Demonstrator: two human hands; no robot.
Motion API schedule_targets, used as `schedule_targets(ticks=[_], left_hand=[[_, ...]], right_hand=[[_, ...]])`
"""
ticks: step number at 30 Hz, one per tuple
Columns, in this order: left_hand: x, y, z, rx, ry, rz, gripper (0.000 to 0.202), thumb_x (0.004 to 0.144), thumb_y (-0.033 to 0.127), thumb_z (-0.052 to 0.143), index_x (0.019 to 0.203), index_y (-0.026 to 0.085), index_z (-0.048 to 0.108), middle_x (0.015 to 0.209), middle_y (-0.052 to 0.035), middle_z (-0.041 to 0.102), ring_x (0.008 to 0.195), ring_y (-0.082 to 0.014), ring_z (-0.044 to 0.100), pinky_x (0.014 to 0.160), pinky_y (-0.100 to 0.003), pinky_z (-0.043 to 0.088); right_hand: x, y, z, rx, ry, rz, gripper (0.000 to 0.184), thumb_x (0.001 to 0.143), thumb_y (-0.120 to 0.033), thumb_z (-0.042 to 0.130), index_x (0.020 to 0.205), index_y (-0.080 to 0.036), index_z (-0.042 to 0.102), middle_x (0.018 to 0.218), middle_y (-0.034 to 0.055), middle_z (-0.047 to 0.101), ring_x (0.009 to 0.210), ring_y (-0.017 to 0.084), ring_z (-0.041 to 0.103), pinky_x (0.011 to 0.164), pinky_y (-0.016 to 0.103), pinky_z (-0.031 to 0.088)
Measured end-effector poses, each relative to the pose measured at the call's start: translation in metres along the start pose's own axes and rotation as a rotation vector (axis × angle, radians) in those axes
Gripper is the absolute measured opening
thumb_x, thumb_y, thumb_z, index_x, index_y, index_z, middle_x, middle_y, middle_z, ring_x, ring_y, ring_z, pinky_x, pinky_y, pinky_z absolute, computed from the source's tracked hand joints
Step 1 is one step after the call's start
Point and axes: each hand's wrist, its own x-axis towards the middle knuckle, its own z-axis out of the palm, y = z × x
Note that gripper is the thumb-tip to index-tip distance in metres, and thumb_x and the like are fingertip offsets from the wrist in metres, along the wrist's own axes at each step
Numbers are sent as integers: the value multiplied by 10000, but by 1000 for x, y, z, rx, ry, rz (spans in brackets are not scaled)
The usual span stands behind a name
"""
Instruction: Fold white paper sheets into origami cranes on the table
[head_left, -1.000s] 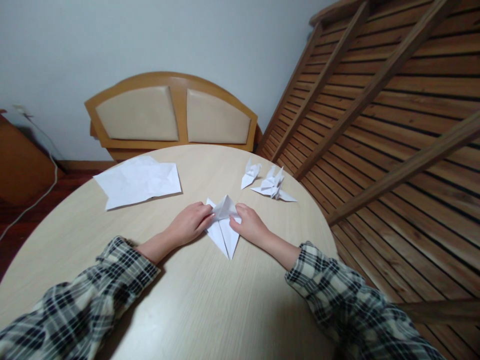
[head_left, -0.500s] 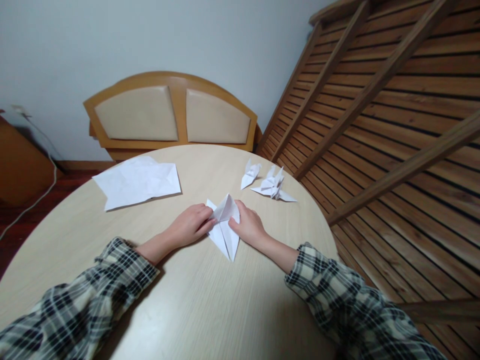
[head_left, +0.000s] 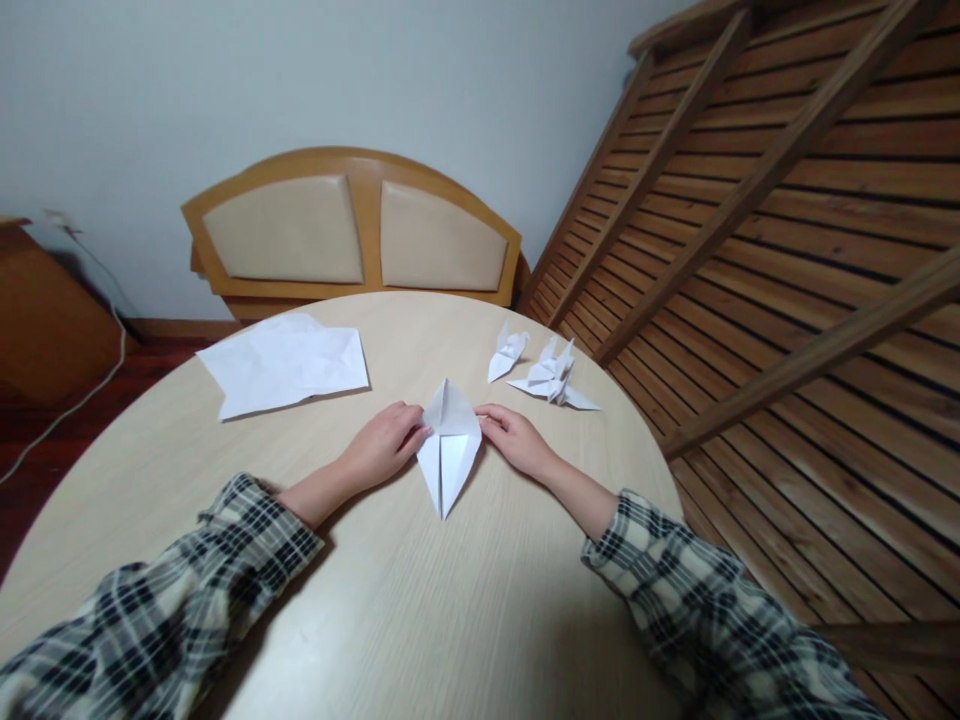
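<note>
A white piece of folded paper [head_left: 454,462], shaped like a long kite with a slit down its lower half, lies on the table between my hands. Its upper point faces away from me. My left hand [head_left: 386,440] grips the left corner, with thumb and curled fingers pressed together on it. At the opposite corner, my right hand [head_left: 517,438] pinches the paper's edge between thumb and fingertips. Farther back on the right sit folded paper cranes: one [head_left: 508,352] on its own and a cluster [head_left: 553,374] close beside it.
Creased white paper sheets [head_left: 292,368] lie at the left on the round wooden table [head_left: 360,620]. Behind the table stands a headboard with padded panels [head_left: 442,235]. A slatted wooden frame [head_left: 735,290] leans along the right side. A white cable [head_left: 112,370] hangs at far left.
The folded paper now lies straighter, its upper part spread wider and flatter. My right hand has shifted outward from over the paper to its right corner. The view has moved slightly.
</note>
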Motion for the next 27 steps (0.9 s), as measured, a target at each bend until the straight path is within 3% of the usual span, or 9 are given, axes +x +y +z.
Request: schedule_targets(ticks=[6, 11, 27], left_hand=[[1, -4, 3, -13, -2, -33, 269, 993, 369, 387, 767, 225, 411, 750, -35, 498, 717, -219, 508, 672, -356, 409], [2, -3, 2, -6, -4, -37, 265, 988, 367, 388, 767, 223, 415, 751, -35, 507, 712, -213, 504, 671, -354, 416], [4, -3, 2, -37, -63, 15, 291, 986, 396, 366, 772, 215, 442, 742, -36, 506, 722, -223, 507, 690, -363, 413]], right_hand=[[0, -3, -6, -187, -122, -98, 224, 895, -157, 529, 968, -182, 740, 933, 61, 725, 872, 187, 637, 819, 317, 468], [-1, -8, -8, -233, -161, -127, 186, 918, -213, 567, 965, -191, 747, 917, 53, 718, 867, 186, 632, 820, 318, 465], [-1, -11, -1, -264, -126, -114, 133, 860, -246, 667, 755, -164, 661, 708, -14, 580, 712, 138, 524, 688, 258, 379]])
